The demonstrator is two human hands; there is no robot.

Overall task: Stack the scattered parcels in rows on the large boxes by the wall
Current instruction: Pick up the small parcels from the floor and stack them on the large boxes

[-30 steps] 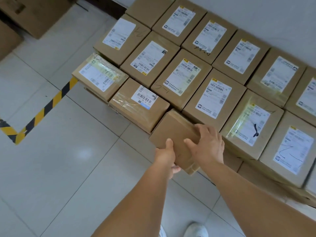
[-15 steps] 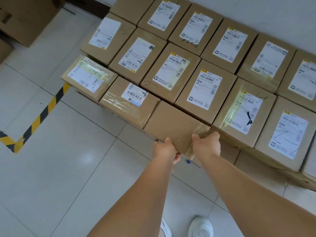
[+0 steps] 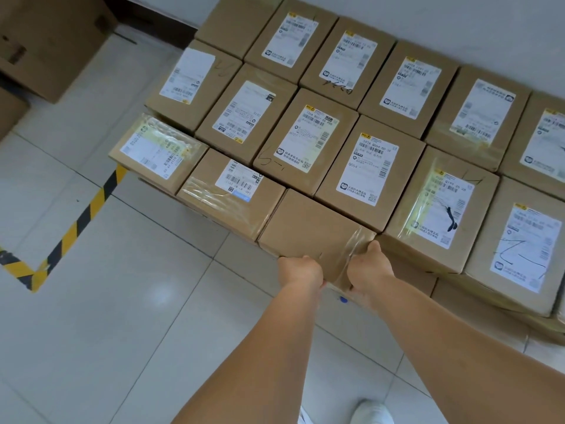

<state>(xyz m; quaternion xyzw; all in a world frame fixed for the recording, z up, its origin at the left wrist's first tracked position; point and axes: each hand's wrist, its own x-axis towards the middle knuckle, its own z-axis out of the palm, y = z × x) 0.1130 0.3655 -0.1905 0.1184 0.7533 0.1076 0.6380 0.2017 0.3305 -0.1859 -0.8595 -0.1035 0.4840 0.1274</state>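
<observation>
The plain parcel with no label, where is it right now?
In the head view, the plain parcel sits in the front row between two labelled parcels, gripped at its near edge by the left hand and right hand.

Plain parcel [image 3: 315, 228] now flat in the front-row gap, no longer tilted; both hands at its near edge.
</observation>
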